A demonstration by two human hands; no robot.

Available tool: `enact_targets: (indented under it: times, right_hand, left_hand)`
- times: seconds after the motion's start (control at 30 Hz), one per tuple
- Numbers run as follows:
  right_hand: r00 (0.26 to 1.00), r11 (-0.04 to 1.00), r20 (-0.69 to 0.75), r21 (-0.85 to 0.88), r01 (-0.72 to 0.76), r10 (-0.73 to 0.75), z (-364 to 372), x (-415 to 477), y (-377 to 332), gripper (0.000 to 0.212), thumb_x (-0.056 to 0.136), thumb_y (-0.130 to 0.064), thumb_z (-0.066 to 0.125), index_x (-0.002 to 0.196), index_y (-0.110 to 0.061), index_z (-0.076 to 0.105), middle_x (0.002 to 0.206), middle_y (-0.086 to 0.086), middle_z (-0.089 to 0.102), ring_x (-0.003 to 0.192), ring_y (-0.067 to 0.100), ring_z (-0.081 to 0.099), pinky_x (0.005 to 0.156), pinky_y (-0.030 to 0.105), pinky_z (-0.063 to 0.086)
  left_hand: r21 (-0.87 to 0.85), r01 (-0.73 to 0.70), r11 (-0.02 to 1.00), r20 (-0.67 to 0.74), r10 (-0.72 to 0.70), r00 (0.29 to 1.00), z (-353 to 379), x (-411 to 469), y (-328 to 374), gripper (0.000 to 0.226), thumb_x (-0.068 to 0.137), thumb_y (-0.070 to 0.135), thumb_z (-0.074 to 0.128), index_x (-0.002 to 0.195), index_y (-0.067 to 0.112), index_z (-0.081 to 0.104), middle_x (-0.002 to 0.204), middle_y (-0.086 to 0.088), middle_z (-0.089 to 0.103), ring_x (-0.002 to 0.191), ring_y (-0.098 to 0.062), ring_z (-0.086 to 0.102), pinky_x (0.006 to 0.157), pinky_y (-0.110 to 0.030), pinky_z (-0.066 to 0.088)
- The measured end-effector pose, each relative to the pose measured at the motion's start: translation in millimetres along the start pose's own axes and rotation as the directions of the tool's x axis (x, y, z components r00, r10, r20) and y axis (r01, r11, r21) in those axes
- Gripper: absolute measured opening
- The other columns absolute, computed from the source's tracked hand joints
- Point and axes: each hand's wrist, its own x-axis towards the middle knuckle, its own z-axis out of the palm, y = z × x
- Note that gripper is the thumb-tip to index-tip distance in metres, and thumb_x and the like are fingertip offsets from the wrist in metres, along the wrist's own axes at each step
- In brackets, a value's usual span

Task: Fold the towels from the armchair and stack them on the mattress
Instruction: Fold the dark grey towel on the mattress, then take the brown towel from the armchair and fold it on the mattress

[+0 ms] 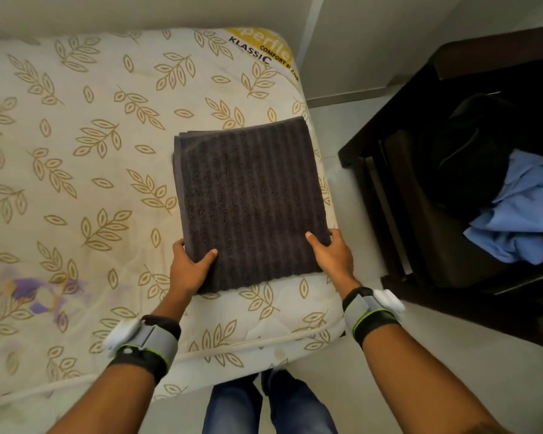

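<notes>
A dark grey ribbed towel (251, 202), folded into a square, lies flat on the leaf-patterned mattress (76, 183) near its right edge. My left hand (190, 266) grips the towel's near-left corner, thumb on top and fingers underneath. My right hand (331, 253) grips the near-right corner the same way. On the dark armchair (420, 198) to the right lie a crumpled light-blue towel (521, 214) and a black cloth (470, 136) behind it.
The mattress's near corner sits just in front of my legs in blue jeans (267, 405). A strip of pale tiled floor (342, 170) runs between mattress and armchair. A white wall stands behind both.
</notes>
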Motion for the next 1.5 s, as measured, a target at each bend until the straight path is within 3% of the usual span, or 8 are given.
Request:
enact_targets:
  times: [0.13, 0.23, 0.4, 0.63, 0.8, 1.1, 1.33, 1.5]
  right_hand:
    - [0.914, 0.853, -0.179, -0.460, 0.249, -0.363, -7.4, -15.1, -13.7, 0.057, 0.087, -0.052, 0.060, 0.136, -0.026, 0.045, 0.123, 0.004, 0.052, 0.111, 0.026, 0.051, 0.087, 0.043, 0.050]
    - [0.835, 0.724, -0.083, -0.549, 0.417, -0.544, -6.9, -30.2, -25.1, 0.034, 0.089, -0.045, 0.056, 0.116, -0.024, 0.058, 0.110, 0.003, 0.056, 0.101, 0.024, 0.054, 0.078, 0.041, 0.051]
    - [0.817, 0.607, 0.195, -0.581, 0.542, -0.542, -27.2, -49.1, -31.4, 0.024, 0.090, -0.039, 0.052, 0.095, -0.018, 0.062, 0.097, 0.007, 0.070, 0.090, 0.033, 0.067, 0.074, 0.038, 0.050]
    - [0.753, 0.521, 0.305, -0.571, 0.634, -0.582, -123.1, -37.5, 5.6, 0.026, 0.090, -0.035, 0.052, 0.100, -0.014, 0.062, 0.108, 0.013, 0.069, 0.102, 0.038, 0.064, 0.080, 0.040, 0.047]
    - [0.738, 0.514, 0.300, -0.561, 0.649, -0.605, -222.1, -18.2, 37.8, 0.026, 0.090, -0.034, 0.052, 0.103, -0.013, 0.062, 0.109, 0.014, 0.068, 0.104, 0.038, 0.064, 0.082, 0.039, 0.045]
    - [0.768, 0.582, 0.138, -0.573, 0.577, -0.625, -405.0, 20.6, 112.3, 0.021, 0.090, -0.029, 0.052, 0.099, -0.013, 0.063, 0.106, 0.013, 0.069, 0.099, 0.040, 0.064, 0.077, 0.040, 0.046]
    - [0.860, 0.753, -0.115, -0.550, 0.361, -0.497, -489.5, 64.7, 171.8, 0.031, 0.054, -0.037, 0.081, 0.058, -0.018, 0.057, 0.054, 0.003, 0.061, 0.047, 0.025, 0.061, 0.040, 0.026, 0.039]
    - [0.903, 0.840, -0.160, -0.459, 0.290, -0.399, -535.2, 98.7, 203.4, 0.014, 0.072, -0.030, 0.069, 0.070, -0.016, 0.066, 0.071, 0.009, 0.069, 0.064, 0.034, 0.067, 0.054, 0.033, 0.048]
  left_hand:
    - [0.322, -0.186, 0.928, -0.212, 0.263, 0.941, -5.4, -8.9, 12.2, 0.066, 0.076, 0.027, 0.079, 0.133, 0.015, 0.047, 0.126, -0.014, 0.051, 0.114, -0.032, 0.051, 0.096, -0.045, 0.048]
    - [0.525, -0.421, 0.739, 0.003, 0.494, 0.870, -5.3, -22.2, 26.3, 0.046, 0.077, 0.019, 0.076, 0.119, 0.019, 0.059, 0.118, -0.007, 0.051, 0.109, -0.025, 0.047, 0.091, -0.038, 0.046]
    - [0.512, -0.527, 0.678, 0.332, 0.409, 0.850, 21.3, -54.8, 55.4, 0.019, 0.085, 0.020, 0.070, 0.104, 0.021, 0.065, 0.099, 0.000, 0.058, 0.092, -0.020, 0.059, 0.080, -0.033, 0.049]
    - [0.560, -0.442, 0.700, 0.309, 0.319, 0.896, 93.8, -120.5, 98.5, 0.010, 0.088, 0.019, 0.065, 0.095, 0.024, 0.066, 0.085, 0.007, 0.067, 0.083, -0.018, 0.065, 0.072, -0.027, 0.046]
    - [0.498, -0.421, 0.758, 0.225, 0.356, 0.907, 168.7, -180.2, 142.9, 0.008, 0.088, 0.020, 0.065, 0.093, 0.026, 0.068, 0.089, 0.006, 0.071, 0.083, -0.014, 0.066, 0.077, -0.032, 0.053]
    - [0.538, -0.572, 0.620, 0.448, 0.365, 0.816, 334.3, -260.6, 236.1, 0.025, 0.084, 0.022, 0.060, 0.068, 0.041, 0.053, 0.068, 0.014, 0.061, 0.066, -0.003, 0.059, 0.065, -0.015, 0.045]
    - [0.547, -0.692, 0.471, 0.590, 0.370, 0.718, 435.8, -279.3, 306.4, 0.015, 0.090, 0.021, 0.058, 0.090, 0.036, 0.061, 0.081, 0.013, 0.062, 0.072, -0.001, 0.060, 0.071, -0.018, 0.043]
    - [0.489, -0.766, 0.417, 0.690, 0.353, 0.632, 507.9, -277.1, 347.1, 0.014, 0.092, 0.021, 0.060, 0.087, 0.033, 0.059, 0.081, 0.012, 0.061, 0.078, -0.009, 0.060, 0.072, -0.019, 0.042]
